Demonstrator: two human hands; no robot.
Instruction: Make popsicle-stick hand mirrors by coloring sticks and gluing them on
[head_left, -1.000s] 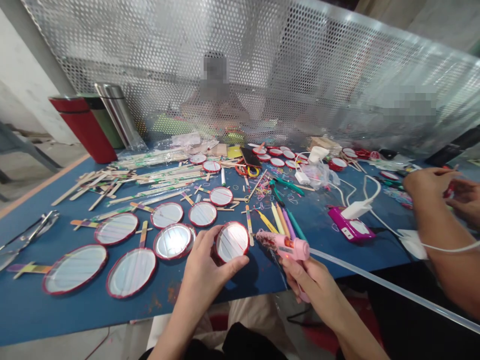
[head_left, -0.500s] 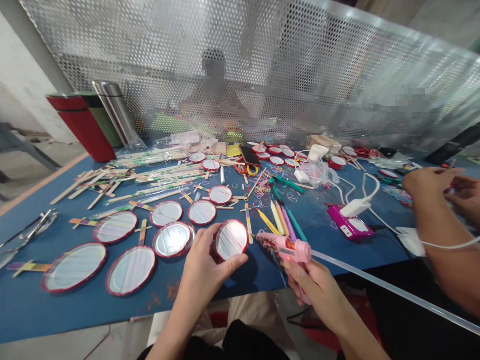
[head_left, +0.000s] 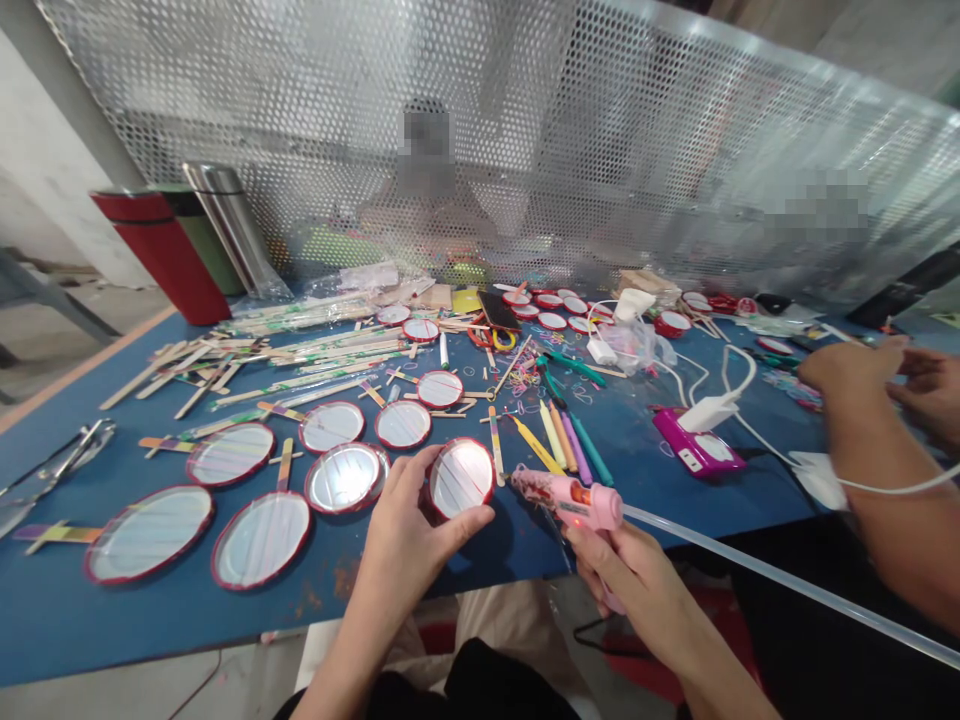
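Observation:
Between the thumb and fingers of my left hand (head_left: 420,520) is a round, red-rimmed disc (head_left: 462,478) with a shiny, pale face, tilted toward me above the blue table. My right hand (head_left: 626,560) is wrapped round the handle of a pink hot glue gun (head_left: 570,498). A long clear glue stick (head_left: 750,560) sticks out of its back end. The gun's nozzle points left, close to the disc's right edge and apart from it. Just behind lies a colored craft stick (head_left: 496,445). More red-rimmed discs with stick handles (head_left: 262,540) lie to the left.
Markers (head_left: 574,440) lie beyond the gun. A purple power strip (head_left: 694,442) with white plugs is at right, near a co-worker's arm (head_left: 862,440). Wooden sticks (head_left: 195,370) and bottles (head_left: 161,250) stand or lie at left. A perforated metal panel (head_left: 487,130) closes off the back.
Almost nothing differs. The whole view has shifted very slightly, and both hands keep the same hold on the disc and the glue gun.

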